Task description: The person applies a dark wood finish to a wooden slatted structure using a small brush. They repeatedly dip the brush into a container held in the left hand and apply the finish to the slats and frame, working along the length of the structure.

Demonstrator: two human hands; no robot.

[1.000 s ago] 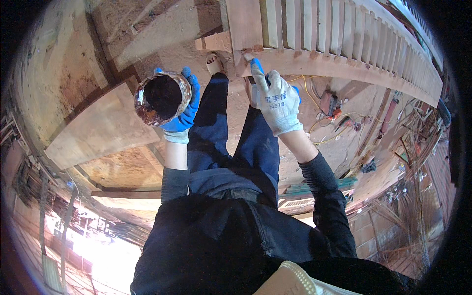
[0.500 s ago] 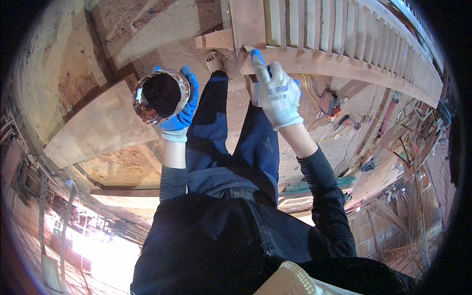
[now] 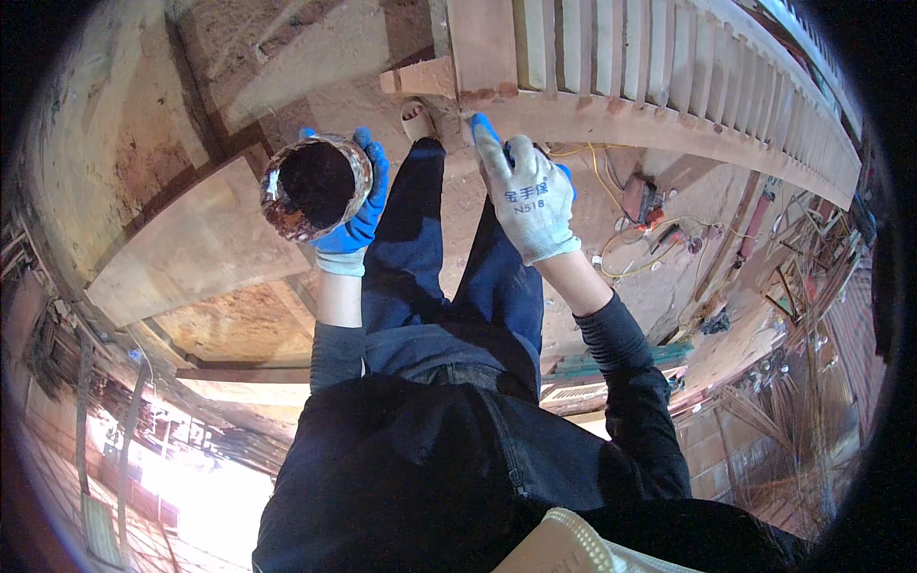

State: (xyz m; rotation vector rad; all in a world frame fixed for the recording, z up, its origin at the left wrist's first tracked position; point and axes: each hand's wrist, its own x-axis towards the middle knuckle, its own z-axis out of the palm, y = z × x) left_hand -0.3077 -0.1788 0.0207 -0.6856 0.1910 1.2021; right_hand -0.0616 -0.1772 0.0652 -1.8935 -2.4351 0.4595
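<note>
My left hand (image 3: 368,196), in a grey glove with blue palm and fingers, is closed around a round, stained can (image 3: 275,205) with dark contents, its mouth facing up. My right hand (image 3: 527,196) wears a matching glove, its back toward me. Its index finger reaches forward while the other fingers are curled; whatever they hold is hidden. That fingertip is beside the near left corner of a slatted wooden panel (image 3: 611,113), which has a curved edge rail. Whether the finger touches the wood, I cannot tell.
A short wooden block (image 3: 420,78) juts out left of the panel, near my sandalled foot (image 3: 416,121). A large curved board (image 3: 191,244) lies at left. At right, a yellow cord (image 3: 626,272) runs over the floor near a red and dark power tool (image 3: 640,201).
My right hand has drawn back toward me and slightly left, away from the panel's corner. My left hand and the can have barely shifted.
</note>
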